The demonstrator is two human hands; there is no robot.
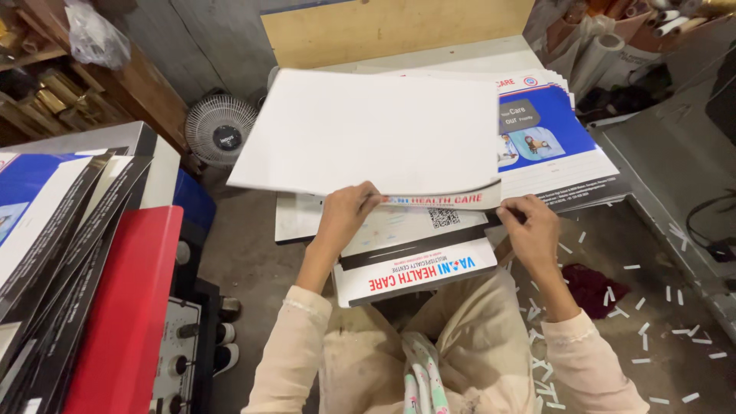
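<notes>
Clearly the work was somewhere in the middle, judging by the piles: nearest to the person, a small stack of printed folders (414, 274) lay just in front of the lap, and both hands were closed on the near edge of a large white sheet (368, 130) that was lifted and curled above it. The left hand (346, 208) pinched the edge with the thumb under it, and the right hand (532, 224) gripped the same edge further right, well apart from the left. Behind the sheet, a thick pile of blue and white printed sheets (552, 149) rested on the tabletop (452, 57), so many seemed left to handle. The raised sheet hid most of the tabletop and the pile's left part. At the left edge, dark-bordered boards (54, 222) and a red machine cover (126, 307) were cut off. Farther away stood a small fan (220, 130), and paper strips (652, 307) lay scattered on the floor.
</notes>
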